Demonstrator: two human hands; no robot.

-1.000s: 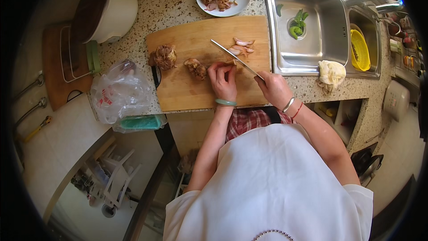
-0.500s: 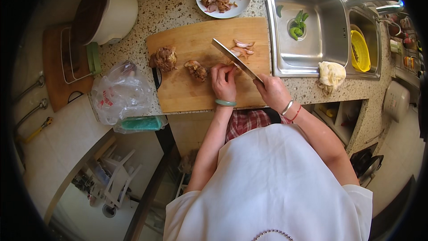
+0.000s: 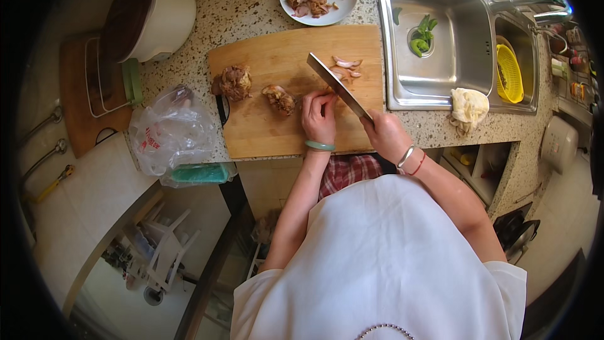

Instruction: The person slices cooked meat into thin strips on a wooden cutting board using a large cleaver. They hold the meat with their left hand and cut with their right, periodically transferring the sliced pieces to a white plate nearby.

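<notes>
My right hand (image 3: 387, 135) is wrapped round the handle of a cleaver (image 3: 338, 85), its blade slanting up and left over a wooden cutting board (image 3: 277, 138). Close against the blade, my left hand (image 3: 319, 116) has its fingers curled and pressed on a piece of meat, mostly hidden under them. Several thin meat slices (image 3: 346, 67) lie just beyond the blade on the right. Left of my left hand rests a browned chunk of meat (image 3: 279, 99). A larger browned chunk (image 3: 234, 82) sits near the board's left edge.
Behind the board stands a white plate (image 3: 348, 5) of cut meat. A steel sink (image 3: 409, 9) holding green peppers (image 3: 423, 36) is at the right, with a cloth (image 3: 469, 111) on its rim. A plastic bag (image 3: 171, 132) and a white cooker (image 3: 167, 22) are at the left.
The cleaver has shifted slightly to the right, its blade a little more upright. My left hand keeps its place on the meat.
</notes>
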